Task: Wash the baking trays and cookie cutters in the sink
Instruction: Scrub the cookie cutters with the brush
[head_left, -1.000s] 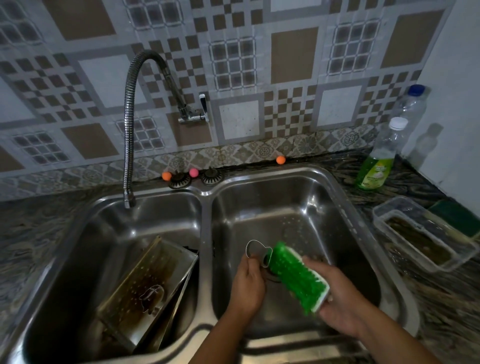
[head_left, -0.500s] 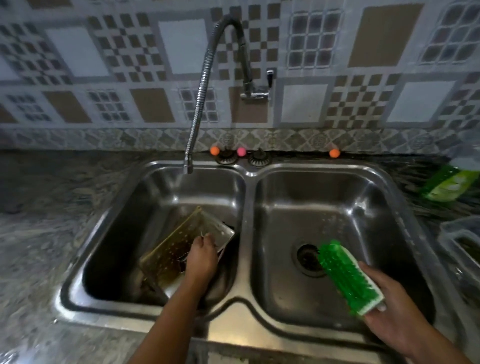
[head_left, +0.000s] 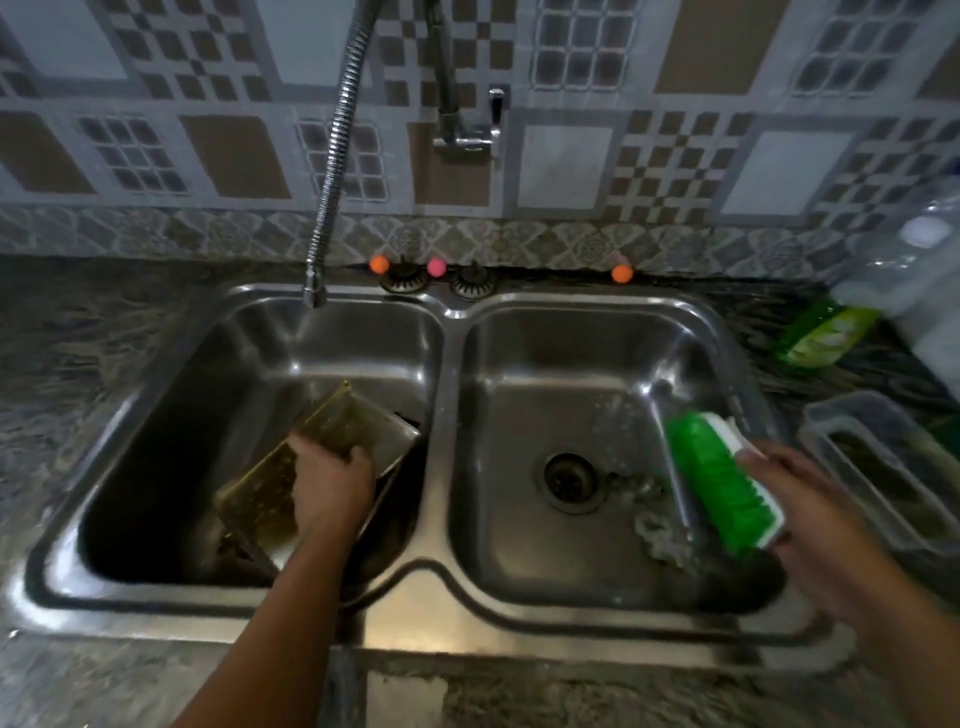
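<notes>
Left hand (head_left: 332, 486) clamped on baking tray (head_left: 311, 457), which leans tilted in left basin of sink (head_left: 447, 618), likely to lift it for scrubbing | right hand (head_left: 810, 519) closed on green brush (head_left: 719, 486), parked over right basin | vs 0.5 s ago: left grip lower on tray, brush nearer right wall | cookie cutters not visible

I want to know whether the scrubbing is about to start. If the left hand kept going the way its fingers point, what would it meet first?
The left hand already rests on the tilted, stained metal baking tray in the left basin of the steel sink; further on would probably be the basin's back wall.
</notes>
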